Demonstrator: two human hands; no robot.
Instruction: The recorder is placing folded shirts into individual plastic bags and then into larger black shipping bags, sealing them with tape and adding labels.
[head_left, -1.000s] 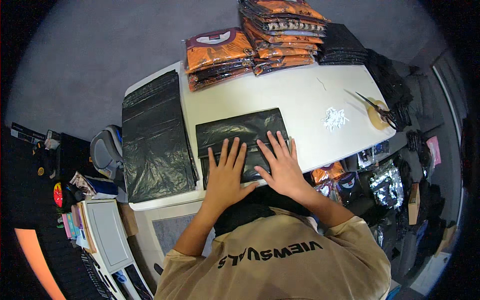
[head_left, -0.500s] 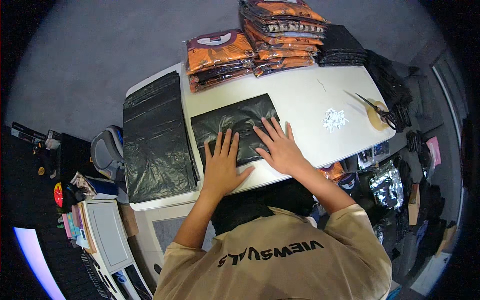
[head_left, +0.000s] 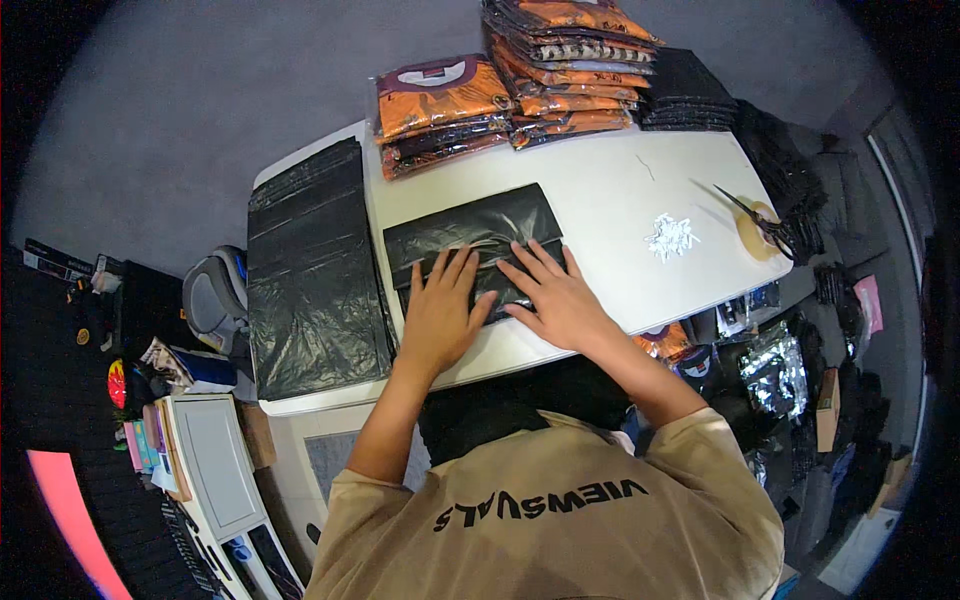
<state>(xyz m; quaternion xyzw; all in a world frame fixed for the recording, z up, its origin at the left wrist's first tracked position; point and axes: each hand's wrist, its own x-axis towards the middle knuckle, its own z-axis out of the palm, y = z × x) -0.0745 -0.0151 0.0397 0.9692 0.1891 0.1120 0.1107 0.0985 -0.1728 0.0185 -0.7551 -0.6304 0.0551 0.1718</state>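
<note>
On the white table in front of me lies a folded black plastic bag, glossy and slightly creased. My left hand rests flat on its near left part, fingers spread. Flat on the near right part is my right hand, its fingers apart too. Both palms reach over the bag's near edge and hide part of it. To the left, a stack of flat black plastic bags runs along the table's side, a narrow gap away from the folded one.
Clear-wrapped orange packages are piled at the far edge, beside a taller pile and stacked black packages. On the right are small white strips, scissors and a tape roll. A white cabinet stands lower left.
My left hand has shifted slightly up and right, its thumb now on the bag. My right hand has moved slightly left. Both stay flat on the bag.
</note>
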